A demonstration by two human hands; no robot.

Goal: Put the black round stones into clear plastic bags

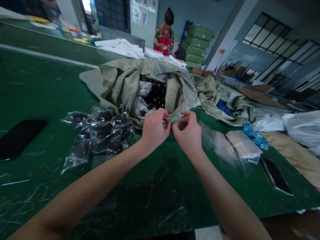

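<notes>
My left hand [156, 126] and my right hand [188, 130] meet at the front edge of an open woven sack [152, 66], thumbs and forefingers pinched close together. What they pinch is hard to make out; a pale, filmy patch shows between them. Inside the sack lie many round black pieces [157, 91] and some clear plastic wrapping [144, 89]. To the left of my left hand is a pile of black pieces in clear bags [102, 128]. Flat clear plastic bags [226, 151] lie to the right of my right hand.
A dark phone [276, 175] lies at right and a black flat object [21, 136] at left on the green table [62, 190]. A second woven sack [225, 98] holds something blue. Behind the table a person in a red apron [163, 41] stands near stacked green bundles [198, 45].
</notes>
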